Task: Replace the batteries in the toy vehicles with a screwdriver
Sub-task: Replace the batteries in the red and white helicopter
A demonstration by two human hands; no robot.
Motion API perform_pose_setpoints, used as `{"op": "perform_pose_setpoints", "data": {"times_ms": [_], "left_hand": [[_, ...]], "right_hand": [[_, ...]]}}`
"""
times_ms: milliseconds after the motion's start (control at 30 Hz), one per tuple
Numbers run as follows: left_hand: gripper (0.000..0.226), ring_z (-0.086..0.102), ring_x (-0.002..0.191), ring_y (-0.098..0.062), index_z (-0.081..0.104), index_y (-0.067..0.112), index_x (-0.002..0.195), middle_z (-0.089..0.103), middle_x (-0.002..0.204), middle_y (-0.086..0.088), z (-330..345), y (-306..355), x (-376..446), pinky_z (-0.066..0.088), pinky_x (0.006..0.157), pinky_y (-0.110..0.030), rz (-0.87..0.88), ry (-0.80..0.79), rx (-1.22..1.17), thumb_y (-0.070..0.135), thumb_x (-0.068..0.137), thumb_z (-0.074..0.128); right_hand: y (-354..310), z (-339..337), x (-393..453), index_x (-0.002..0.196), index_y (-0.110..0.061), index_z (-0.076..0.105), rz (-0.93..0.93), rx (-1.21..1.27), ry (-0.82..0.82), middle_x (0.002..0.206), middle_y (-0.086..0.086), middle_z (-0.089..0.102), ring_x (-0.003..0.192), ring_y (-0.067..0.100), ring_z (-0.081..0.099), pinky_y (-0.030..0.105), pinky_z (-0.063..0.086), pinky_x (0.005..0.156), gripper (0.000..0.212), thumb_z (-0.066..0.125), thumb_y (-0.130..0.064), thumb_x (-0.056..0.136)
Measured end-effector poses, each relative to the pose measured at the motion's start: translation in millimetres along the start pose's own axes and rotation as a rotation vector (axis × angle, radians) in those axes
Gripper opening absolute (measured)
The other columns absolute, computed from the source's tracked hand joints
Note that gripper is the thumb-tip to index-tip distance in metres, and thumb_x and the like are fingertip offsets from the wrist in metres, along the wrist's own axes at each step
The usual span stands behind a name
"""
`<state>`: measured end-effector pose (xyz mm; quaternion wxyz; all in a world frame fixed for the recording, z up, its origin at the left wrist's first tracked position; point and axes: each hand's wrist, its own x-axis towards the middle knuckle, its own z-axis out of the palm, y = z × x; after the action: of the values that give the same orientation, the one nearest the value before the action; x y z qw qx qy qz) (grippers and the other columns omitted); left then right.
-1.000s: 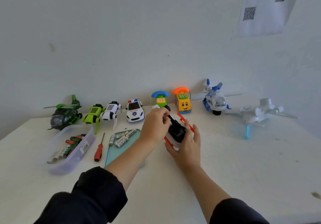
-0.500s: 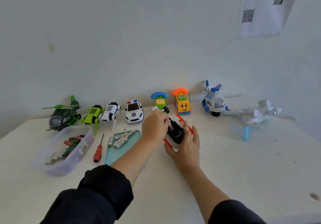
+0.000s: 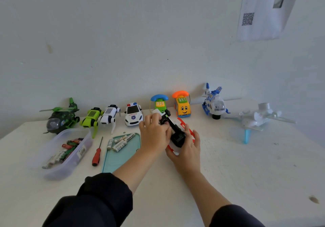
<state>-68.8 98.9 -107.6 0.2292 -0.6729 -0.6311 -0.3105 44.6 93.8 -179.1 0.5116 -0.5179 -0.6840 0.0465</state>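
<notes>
Red-and-white toy vehicle (image 3: 177, 135) lies belly-up on the desk (image 3: 246, 165), just in front of the row of toys. My right hand (image 3: 187, 149) cups its near end, fingers curled round the body. My left hand (image 3: 154, 135) is curled over the black underside; whether it pinches a battery or a cover I cannot tell. Screwdriver (image 3: 97, 153) lies untouched beside the teal tray (image 3: 121, 156) of fresh batteries (image 3: 120, 141). Risk: one-sided pressure could tip the toy or spill loose parts.
</notes>
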Motion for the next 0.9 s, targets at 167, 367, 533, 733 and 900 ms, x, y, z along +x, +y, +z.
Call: {"op": "perform_pose_setpoints", "data": {"times_ms": [167, 367, 533, 733, 900], "left_hand": [[0.013, 0.037, 0.1, -0.024, 0.072, 0.024, 0.069, 0.057, 0.095, -0.005, 0, -8, -4, 0.041, 0.075, -0.046, -0.027, -0.051, 0.019, 0.033, 0.076, 0.064], [0.027, 0.029, 0.128, -0.024, 0.066, 0.031, 0.112, 0.042, 0.13, -0.002, -12, -4, 1, 0.023, 0.097, -0.04, -0.028, -0.296, 0.024, 0.039, 0.095, 0.046], [0.04, 0.028, 0.134, -0.025, 0.053, 0.03, 0.131, 0.037, 0.143, -0.004, -19, -25, -7, 0.026, 0.104, -0.046, 0.139, -0.332, -0.028, 0.043, 0.094, 0.042], [0.034, 0.051, 0.109, -0.024, 0.052, 0.019, 0.128, 0.055, 0.118, -0.003, -27, -79, -20, 0.039, 0.084, -0.036, -0.091, -0.387, 0.178, 0.025, 0.096, 0.041], [0.033, 0.047, 0.109, -0.025, 0.053, 0.017, 0.121, 0.055, 0.117, -0.004, -22, -101, -36, 0.037, 0.086, -0.036, -0.149, -0.589, 0.475, 0.012, 0.097, 0.032]], "right_hand": [[2, 4, 1, 0.136, -0.001, 0.041, -0.036, -0.077, -0.033, 0.142, 0.011, 0.045, 0.13, 0.039, 0.037, 0.046, 0.035, 0.106, 0.089, 0.078, -0.041, 0.066], [0, 0, 0, 0.135, -0.004, 0.038, -0.021, -0.073, -0.019, 0.141, 0.011, 0.047, 0.128, 0.039, 0.035, 0.047, 0.036, 0.103, 0.093, 0.085, -0.036, 0.061], [-1, -1, -1, 0.139, -0.01, 0.031, 0.009, -0.038, -0.022, 0.141, 0.01, 0.046, 0.131, 0.035, 0.031, 0.046, 0.033, 0.105, 0.097, 0.083, -0.036, 0.063], [-9, -9, 0, 0.143, -0.008, 0.031, 0.084, 0.01, -0.095, 0.145, 0.007, 0.041, 0.139, 0.031, 0.02, 0.039, 0.021, 0.112, 0.091, 0.078, -0.038, 0.071], [-12, -12, -1, 0.141, -0.006, 0.035, 0.087, 0.023, -0.102, 0.144, 0.008, 0.043, 0.138, 0.033, 0.021, 0.042, 0.023, 0.111, 0.086, 0.078, -0.035, 0.072]]}}
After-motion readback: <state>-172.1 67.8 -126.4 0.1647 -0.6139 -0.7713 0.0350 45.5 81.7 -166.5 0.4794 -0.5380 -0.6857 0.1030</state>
